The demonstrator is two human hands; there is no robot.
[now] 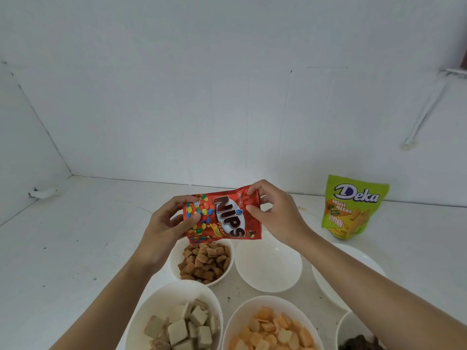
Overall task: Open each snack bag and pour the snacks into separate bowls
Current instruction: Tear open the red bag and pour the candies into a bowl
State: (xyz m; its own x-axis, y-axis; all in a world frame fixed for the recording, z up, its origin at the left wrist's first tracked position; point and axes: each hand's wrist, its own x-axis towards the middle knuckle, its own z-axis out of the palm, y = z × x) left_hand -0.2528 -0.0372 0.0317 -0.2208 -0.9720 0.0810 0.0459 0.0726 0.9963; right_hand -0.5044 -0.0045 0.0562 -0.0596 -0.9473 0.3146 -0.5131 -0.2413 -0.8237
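Note:
A red Nips candy bag (227,218) is held sideways in the air above the bowls. My left hand (168,223) pinches its left end and my right hand (275,213) grips its right end, at the sealed edge. The bag looks sealed. Below it sits an empty white bowl (268,266). A green Deka Mini Bites bag (353,207) stands upright at the back right, apart from both hands.
Filled white bowls stand on the white counter (75,236): brown pillow snacks (204,261), pale wafer cubes (182,324), orange crackers (273,329), dark pieces (358,339). Another empty white bowl (328,286) lies under my right forearm. White walls close the back and left.

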